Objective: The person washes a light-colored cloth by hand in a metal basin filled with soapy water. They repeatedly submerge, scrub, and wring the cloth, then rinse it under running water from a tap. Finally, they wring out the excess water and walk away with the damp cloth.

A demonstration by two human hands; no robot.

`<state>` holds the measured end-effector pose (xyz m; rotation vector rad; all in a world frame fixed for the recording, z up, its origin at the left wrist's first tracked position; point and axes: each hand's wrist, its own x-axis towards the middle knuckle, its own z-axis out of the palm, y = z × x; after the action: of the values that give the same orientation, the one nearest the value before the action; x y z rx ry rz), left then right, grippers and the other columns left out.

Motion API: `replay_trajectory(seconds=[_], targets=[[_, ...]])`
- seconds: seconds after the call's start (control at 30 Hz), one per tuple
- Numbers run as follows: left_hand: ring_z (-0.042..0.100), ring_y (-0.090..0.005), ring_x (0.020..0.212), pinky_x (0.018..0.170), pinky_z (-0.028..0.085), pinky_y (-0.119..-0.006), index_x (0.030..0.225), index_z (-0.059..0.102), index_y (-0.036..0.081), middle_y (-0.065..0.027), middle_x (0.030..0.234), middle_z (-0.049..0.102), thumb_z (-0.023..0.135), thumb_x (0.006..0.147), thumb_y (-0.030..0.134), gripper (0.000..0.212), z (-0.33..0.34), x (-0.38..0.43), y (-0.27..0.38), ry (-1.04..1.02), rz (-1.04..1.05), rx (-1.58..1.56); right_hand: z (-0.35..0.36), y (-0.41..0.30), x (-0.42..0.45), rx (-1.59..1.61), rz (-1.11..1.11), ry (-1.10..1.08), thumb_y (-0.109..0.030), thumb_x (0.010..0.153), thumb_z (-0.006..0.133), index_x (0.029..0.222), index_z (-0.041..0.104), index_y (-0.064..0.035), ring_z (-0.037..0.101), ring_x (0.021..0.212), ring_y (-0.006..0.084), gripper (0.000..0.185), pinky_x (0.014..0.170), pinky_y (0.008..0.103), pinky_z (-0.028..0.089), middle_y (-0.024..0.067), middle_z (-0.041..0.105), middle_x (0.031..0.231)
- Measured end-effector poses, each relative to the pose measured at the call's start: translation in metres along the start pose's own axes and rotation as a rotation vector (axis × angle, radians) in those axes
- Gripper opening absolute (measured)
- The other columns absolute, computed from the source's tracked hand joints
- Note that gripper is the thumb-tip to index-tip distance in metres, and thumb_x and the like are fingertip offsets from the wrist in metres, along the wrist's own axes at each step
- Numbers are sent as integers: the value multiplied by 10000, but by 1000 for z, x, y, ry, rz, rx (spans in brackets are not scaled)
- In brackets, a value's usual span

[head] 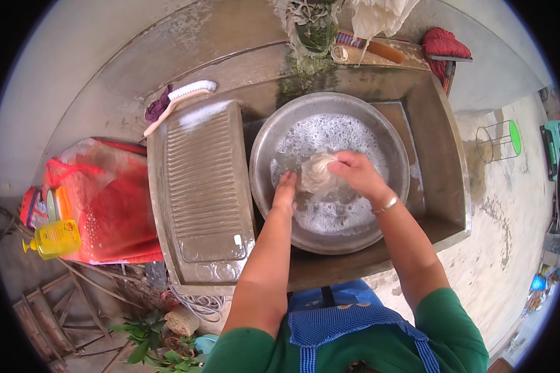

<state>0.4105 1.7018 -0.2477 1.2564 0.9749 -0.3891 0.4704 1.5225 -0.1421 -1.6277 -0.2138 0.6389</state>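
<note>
A round metal basin [329, 100] of sudsy water sits in the concrete wash sink [441, 158]. Bunched at the basin's middle is a wet, pale cloth [321, 175]. My right hand [357, 172], with a bracelet at the wrist, pinches the cloth's upper right side between thumb and fingers. Just left of the cloth, my left hand [285, 191] hangs at the water with its fingers pointing up the picture; a small gap parts it from the cloth. Part of the cloth lies under foam and murky water.
Left of the basin is a ridged concrete washboard [200, 172]. A white-bristled scrub brush [182, 102] rests on its far corner beside a dark purple cloth [158, 105]. A yellow pump bottle [56, 238] stands on red fabric [116, 210]. An orange-handled brush [385, 50] lies on the back ledge.
</note>
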Motion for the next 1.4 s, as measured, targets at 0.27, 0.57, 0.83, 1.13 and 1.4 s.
replay_trajectory(seconds=[0.27,0.57,0.83,1.13,1.4], targets=[[484,-333,1105,944,395,-434,1268,404,28,-167,1221,486,339,792,694,822,46,-39,47,-816,47,-1128,29,-27,-38,633,-281,162,-38,784,618,945,610,3,506,1051,162,166,871,306,427,85,427,1264],[590,-294,671,570,508,-410,971,564,69,-121,870,600,542,829,348,314,48,-48,57,-955,28,-1029,93,-7,-36,-593,-571,502,-175,632,718,814,588,-36,414,1150,344,263,952,440,309,197,480,1201],[605,-250,828,684,512,-369,1073,541,-39,-142,957,600,517,885,220,321,50,-37,58,-228,103,-713,42,16,47,-347,-80,692,-283,803,572,808,617,-2,586,790,384,284,731,430,455,213,618,807],[556,-217,1008,799,465,-395,1191,482,47,-99,1109,567,478,903,381,441,-42,-69,83,149,391,-499,-119,89,7,31,-25,700,-273,878,524,932,623,16,546,759,139,310,721,276,437,80,629,825],[492,-233,1093,848,411,-427,1287,431,134,-85,1260,475,464,889,443,505,-48,-62,67,-18,351,-45,-107,52,-12,-1302,135,405,-337,775,603,1071,580,-73,510,1083,281,398,929,409,370,93,568,1128]])
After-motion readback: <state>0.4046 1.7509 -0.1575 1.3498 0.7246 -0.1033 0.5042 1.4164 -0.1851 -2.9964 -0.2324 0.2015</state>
